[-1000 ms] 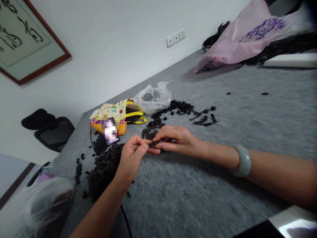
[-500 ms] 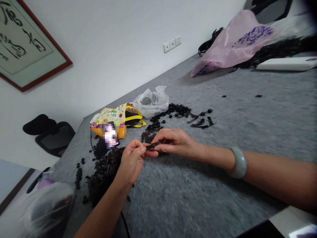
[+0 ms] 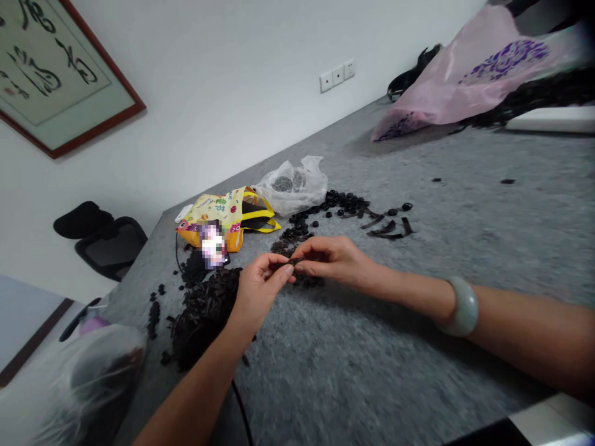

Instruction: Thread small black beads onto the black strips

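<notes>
Near the middle of the view, my left hand (image 3: 260, 290) and my right hand (image 3: 332, 261) meet fingertip to fingertip. Both pinch a small dark piece (image 3: 294, 262), mostly covered by the fingers. A pale green bangle (image 3: 463, 306) is on my right wrist. Beside and behind my left forearm lies a heap of black strips (image 3: 204, 316). Past my fingers, small black round pieces (image 3: 344, 201) trail over the grey table, with some loose black strips (image 3: 388, 230) to their right.
A yellow patterned bag (image 3: 216, 214) and a lit phone (image 3: 214, 246) stand beyond the heap, near a white plastic bag (image 3: 295, 186). A pink bag (image 3: 446, 80) lies at the back right. A black cable (image 3: 242, 406) runs near my left forearm.
The view has shifted a little, so the table things appear further right. My fingertips have come closer together, and less of the dark piece shows between them.
</notes>
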A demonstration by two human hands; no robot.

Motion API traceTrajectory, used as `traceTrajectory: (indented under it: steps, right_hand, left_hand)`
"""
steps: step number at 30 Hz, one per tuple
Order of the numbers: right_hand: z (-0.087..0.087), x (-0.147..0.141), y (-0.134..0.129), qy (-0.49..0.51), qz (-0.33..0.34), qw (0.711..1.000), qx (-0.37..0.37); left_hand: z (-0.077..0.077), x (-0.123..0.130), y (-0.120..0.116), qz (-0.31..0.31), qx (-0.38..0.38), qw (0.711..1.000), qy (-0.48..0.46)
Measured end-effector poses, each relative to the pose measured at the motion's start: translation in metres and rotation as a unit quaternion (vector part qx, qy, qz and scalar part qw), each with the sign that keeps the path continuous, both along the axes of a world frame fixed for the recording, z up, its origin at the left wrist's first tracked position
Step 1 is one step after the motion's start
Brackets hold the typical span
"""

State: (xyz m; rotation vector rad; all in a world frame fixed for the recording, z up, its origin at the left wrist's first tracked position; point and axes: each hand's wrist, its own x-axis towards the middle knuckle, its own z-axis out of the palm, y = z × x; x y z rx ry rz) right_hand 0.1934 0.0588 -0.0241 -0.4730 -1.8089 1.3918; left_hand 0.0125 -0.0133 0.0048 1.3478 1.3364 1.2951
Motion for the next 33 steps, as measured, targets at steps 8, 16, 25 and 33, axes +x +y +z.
traceTrajectory:
  steps: [8, 16, 25, 33]
  right_hand:
    - [0.005, -0.001, 0.000, 0.024, 0.085, 0.981, -0.172]
    - [-0.002, -0.007, 0.000, 0.048, 0.088, 0.962, -0.255]
    - [0.002, -0.005, -0.004, 0.009, 0.023, 0.991, -0.131]
    - [-0.001, -0.005, -0.004, 0.039, 0.007, 0.998, -0.054]
  left_hand:
    - [0.006, -0.004, -0.001, -0.044, -0.044, 0.996, -0.056]
    - [0.003, -0.001, 0.005, -0.038, -0.145, 0.976, -0.160]
    - [-0.002, 0.004, -0.001, 0.054, 0.031, 0.996, 0.060]
    - [-0.004, 0.009, 0.002, -0.008, -0.071, 0.984, -0.162]
